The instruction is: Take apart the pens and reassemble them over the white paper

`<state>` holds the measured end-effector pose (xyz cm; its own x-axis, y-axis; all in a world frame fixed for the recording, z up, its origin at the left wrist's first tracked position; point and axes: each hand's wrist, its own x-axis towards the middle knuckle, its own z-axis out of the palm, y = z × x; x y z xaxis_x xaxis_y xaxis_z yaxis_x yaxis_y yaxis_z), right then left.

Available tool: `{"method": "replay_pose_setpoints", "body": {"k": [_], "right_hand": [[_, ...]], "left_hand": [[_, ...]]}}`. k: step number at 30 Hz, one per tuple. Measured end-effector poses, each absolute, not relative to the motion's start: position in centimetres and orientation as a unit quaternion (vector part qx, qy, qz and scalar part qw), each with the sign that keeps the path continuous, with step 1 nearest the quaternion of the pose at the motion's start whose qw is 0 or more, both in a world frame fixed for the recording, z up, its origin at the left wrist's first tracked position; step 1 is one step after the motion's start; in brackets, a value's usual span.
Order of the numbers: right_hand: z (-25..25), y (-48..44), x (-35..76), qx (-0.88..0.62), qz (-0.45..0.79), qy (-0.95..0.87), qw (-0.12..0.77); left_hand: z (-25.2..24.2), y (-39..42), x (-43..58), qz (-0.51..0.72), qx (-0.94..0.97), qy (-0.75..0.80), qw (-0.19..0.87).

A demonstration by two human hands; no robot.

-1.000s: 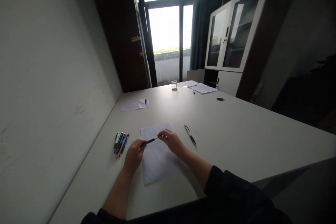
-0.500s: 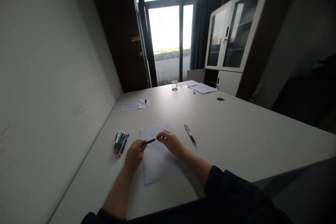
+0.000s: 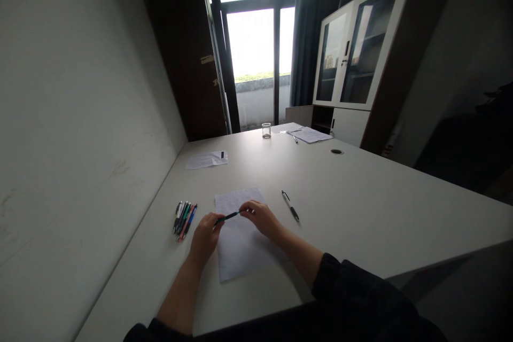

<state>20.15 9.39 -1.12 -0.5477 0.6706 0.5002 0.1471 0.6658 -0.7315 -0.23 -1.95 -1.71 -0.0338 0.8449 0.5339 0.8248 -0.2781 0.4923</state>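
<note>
Between my two hands a dark pen (image 3: 230, 216) is held nearly level, slanting up a little to the right. The fingers of my left hand (image 3: 207, 228) are closed round its left end. My right hand (image 3: 256, 214) pinches its right end, where the fingertips hide the detail. Under the pen lies a white sheet of paper (image 3: 240, 251) with writing or print across its upper part. To the right of the paper is a white pen with a black grip (image 3: 290, 206). Left of my left hand, several pens (image 3: 185, 221) lie side by side in a bunch.
The white table (image 3: 352, 214) runs along a wall on the left. A glass cup (image 3: 266, 130) stands at the far edge. More papers (image 3: 310, 134) with a pen (image 3: 295, 139) lie at the back right, another paper (image 3: 206, 160) at the left. A round hole cover (image 3: 337, 152) sits in the tabletop.
</note>
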Motion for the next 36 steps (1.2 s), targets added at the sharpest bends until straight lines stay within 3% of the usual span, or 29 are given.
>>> {"method": "replay_pose_setpoints", "body": {"k": [36], "right_hand": [[-0.71, 9.08, 20.46, -0.257, 0.312, -0.838, 0.366]], "left_hand": [[-0.7, -2.73, 0.41, 0.397, 0.704, 0.586, 0.053]]}}
